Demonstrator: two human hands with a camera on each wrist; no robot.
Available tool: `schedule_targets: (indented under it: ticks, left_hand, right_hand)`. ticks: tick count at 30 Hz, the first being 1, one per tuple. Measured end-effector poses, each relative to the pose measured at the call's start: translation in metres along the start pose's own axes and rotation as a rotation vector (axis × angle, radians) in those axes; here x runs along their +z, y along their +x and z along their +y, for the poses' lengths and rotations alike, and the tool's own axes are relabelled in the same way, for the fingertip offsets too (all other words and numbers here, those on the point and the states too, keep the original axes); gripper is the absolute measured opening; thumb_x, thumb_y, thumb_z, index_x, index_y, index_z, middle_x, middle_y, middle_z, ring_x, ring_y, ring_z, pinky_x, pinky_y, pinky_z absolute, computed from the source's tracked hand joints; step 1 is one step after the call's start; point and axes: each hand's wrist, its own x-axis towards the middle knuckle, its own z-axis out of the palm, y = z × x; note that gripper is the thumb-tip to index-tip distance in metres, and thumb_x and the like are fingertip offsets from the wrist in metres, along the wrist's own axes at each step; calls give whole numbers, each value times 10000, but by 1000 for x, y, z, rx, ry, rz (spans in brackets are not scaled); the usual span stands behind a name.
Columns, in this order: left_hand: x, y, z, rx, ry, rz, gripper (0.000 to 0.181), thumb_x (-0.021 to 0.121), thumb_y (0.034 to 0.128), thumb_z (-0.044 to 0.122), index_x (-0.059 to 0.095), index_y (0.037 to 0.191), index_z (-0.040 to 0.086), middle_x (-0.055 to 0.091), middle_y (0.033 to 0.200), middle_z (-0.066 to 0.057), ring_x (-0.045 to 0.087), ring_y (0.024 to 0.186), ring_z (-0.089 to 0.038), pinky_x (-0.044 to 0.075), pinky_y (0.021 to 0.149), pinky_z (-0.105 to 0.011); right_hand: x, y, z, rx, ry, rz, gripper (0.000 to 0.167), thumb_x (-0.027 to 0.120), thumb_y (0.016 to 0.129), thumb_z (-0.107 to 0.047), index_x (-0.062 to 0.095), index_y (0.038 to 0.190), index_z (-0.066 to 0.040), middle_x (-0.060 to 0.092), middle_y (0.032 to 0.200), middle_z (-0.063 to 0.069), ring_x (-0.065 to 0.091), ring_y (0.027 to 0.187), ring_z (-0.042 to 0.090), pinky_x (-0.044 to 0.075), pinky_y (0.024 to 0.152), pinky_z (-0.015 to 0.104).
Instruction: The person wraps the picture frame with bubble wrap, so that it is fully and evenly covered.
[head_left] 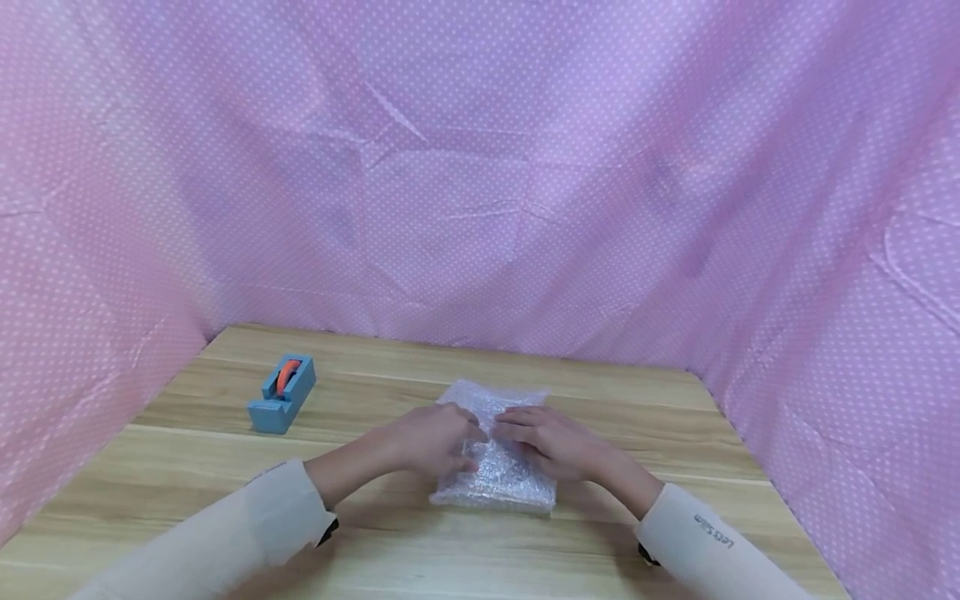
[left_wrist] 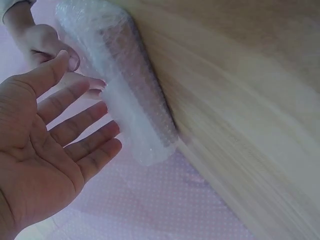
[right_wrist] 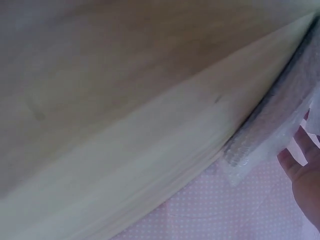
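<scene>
A flat, roughly rectangular package in clear bubble wrap (head_left: 498, 483) lies on the wooden table between both hands. In the left wrist view, a brownish, dark-edged shape shows through the bubble wrap (left_wrist: 132, 65), but its kind cannot be made out. My left hand (head_left: 442, 439) is over the package's left side; seen from its wrist, the left hand (left_wrist: 50, 135) has spread fingers with tips at the wrap. From the opposite side my right hand (head_left: 558, 442) reaches over the wrap, fingers extended on its upper face. Only part of the right hand (right_wrist: 306, 175) shows in its own wrist view.
A blue tape dispenser (head_left: 288, 400) with an orange roll stands on the left part of the wooden table (head_left: 637, 408). Pink dotted cloth (head_left: 480, 167) hangs behind the table and along both sides.
</scene>
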Motion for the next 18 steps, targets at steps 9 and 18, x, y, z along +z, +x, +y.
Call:
schedule_targets:
  ticks: [9,18]
  left_hand:
    - [-12,-1,-7,-57,-116,39,409,733,954,335,711,1284,94,657,1344,-112,629,1229,-285,524,1026,-452]
    - [-20,-15,-34,-159,-196,156,421,652,1007,314,664,1338,53,634,1374,-138,569,1306,-331,448,1102,-502]
  right_hand:
    - [-6,2,3,94,16,30,395,588,1006,-64,617,1400,-71,583,1435,167,536,1339,355,441,1110,521]
    - [-20,-14,16,237,1,201,391,627,1002,-125,618,1378,-17,621,1376,195,584,1272,382,467,1065,555]
